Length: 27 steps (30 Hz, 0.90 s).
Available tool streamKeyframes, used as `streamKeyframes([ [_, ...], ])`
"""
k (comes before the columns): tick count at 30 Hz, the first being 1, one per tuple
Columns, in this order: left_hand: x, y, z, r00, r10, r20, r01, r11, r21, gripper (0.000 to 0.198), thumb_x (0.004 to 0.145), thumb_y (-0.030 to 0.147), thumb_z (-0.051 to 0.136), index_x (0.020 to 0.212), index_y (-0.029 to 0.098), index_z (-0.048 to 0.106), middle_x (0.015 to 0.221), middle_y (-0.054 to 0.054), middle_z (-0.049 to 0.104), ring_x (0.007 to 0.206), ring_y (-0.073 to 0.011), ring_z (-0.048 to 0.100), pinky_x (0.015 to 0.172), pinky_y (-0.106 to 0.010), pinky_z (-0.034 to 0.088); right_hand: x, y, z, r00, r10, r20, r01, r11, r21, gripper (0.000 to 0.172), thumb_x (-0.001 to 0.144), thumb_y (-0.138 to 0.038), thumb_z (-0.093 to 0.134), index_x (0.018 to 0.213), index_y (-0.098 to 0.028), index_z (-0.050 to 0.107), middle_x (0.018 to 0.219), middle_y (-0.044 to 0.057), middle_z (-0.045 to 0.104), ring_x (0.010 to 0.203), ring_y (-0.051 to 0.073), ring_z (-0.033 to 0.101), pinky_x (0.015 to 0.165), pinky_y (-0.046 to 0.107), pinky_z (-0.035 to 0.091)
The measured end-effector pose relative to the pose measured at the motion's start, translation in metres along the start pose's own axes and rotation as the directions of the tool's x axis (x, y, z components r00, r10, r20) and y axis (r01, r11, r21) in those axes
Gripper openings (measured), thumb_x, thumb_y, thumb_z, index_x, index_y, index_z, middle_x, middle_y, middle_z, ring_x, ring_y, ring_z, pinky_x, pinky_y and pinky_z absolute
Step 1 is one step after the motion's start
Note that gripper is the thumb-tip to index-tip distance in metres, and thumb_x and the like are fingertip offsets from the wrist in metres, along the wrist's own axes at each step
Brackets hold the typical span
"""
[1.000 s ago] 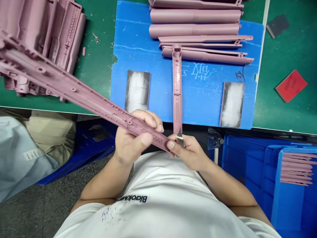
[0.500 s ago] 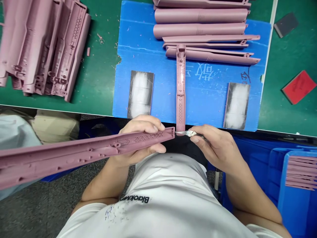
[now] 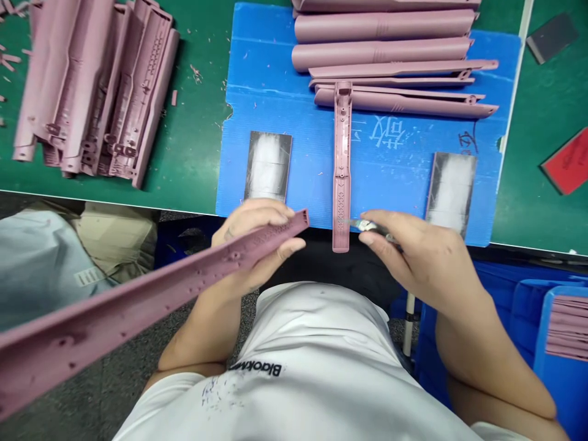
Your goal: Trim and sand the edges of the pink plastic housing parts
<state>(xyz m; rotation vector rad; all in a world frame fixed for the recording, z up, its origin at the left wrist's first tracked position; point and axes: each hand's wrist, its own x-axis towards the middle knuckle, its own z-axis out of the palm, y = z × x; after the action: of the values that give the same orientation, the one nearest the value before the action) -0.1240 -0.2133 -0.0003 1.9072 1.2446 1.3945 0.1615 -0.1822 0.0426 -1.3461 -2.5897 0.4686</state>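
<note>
My left hand is closed around a long pink plastic shell, near its narrow end. The shell slants down to the left frame edge, its hollow ribbed side facing up. In my right hand is a small knife, pinched between thumb and fingers, with its thin blade pointing left. The blade is apart from the held shell and overlaps a second pink shell in the view; whether they touch I cannot tell. That second shell lies lengthwise, its near end sticking out past the table edge.
Several pink shells lie across a blue corrugated sheet. Two worn dark pads flank the middle shell. More shells are piled at left among shavings. A red block lies right; a blue bin holds pink parts.
The held shell's tip has moved left, away from the blade, and the shell now slants more steeply. My right hand with the knife has shifted slightly up and right. The camera view has shifted a little.
</note>
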Motion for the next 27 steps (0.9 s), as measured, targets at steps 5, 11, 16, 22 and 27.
streamKeyframes([
  [5,-0.001,-0.035,-0.008,0.993,0.120,0.016,-0.121,0.993,0.012,0.051,0.079,0.036,0.094,0.125,0.027,0.073,0.106,-0.006,0.077,0.095,-0.0272,0.075,0.082,-0.045,0.065,0.004,0.011,0.005,0.994,0.089,-0.056,-0.089,0.996,0.008,0.030,0.113,-0.040,0.052,0.126,-0.020,0.070,0.105,0.007,0.081,0.089,0.023,0.076,0.068,0.030,0.047],
  [11,-0.004,-0.032,-0.004,0.999,0.032,-0.018,-0.034,0.997,-0.071,0.053,0.078,0.027,0.093,0.126,0.028,0.073,0.109,-0.007,0.076,0.099,-0.0276,0.075,0.087,-0.049,0.067,-0.013,0.002,0.023,0.987,0.161,-0.023,-0.158,0.982,0.104,0.042,0.106,-0.058,0.062,0.122,-0.020,0.067,0.089,0.004,0.077,0.072,0.020,0.074,0.064,0.030,0.047],
  [16,-0.005,-0.016,-0.001,0.996,-0.090,-0.026,0.087,0.989,-0.116,0.047,0.079,0.023,0.092,0.122,0.029,0.073,0.109,-0.006,0.075,0.104,-0.0285,0.074,0.097,-0.055,0.065,-0.017,-0.012,0.046,0.969,0.233,0.081,-0.239,0.969,0.067,0.059,0.097,-0.074,0.067,0.125,-0.021,0.064,0.097,0.007,0.081,0.075,0.024,0.076,0.060,0.030,0.043],
  [22,-0.003,-0.009,0.001,0.990,-0.135,-0.035,0.129,0.982,-0.137,0.041,0.081,0.019,0.090,0.117,0.028,0.072,0.106,-0.006,0.075,0.103,-0.0256,0.074,0.097,-0.049,0.066,-0.015,-0.006,0.039,0.973,0.226,-0.052,-0.218,0.968,0.127,0.049,0.105,-0.066,0.060,0.124,-0.022,0.068,0.092,0.005,0.080,0.070,0.020,0.074,0.061,0.030,0.045],
  [27,-0.001,-0.001,0.000,1.000,-0.006,0.005,0.006,0.998,-0.065,0.045,0.078,0.021,0.093,0.115,0.024,0.069,0.106,-0.005,0.077,0.100,-0.0223,0.076,0.090,-0.040,0.069,-0.008,-0.017,0.026,0.991,0.105,-0.080,-0.088,0.978,0.190,0.030,0.112,-0.045,0.055,0.118,-0.020,0.071,0.102,0.008,0.080,0.088,0.022,0.076,0.073,0.030,0.050],
])
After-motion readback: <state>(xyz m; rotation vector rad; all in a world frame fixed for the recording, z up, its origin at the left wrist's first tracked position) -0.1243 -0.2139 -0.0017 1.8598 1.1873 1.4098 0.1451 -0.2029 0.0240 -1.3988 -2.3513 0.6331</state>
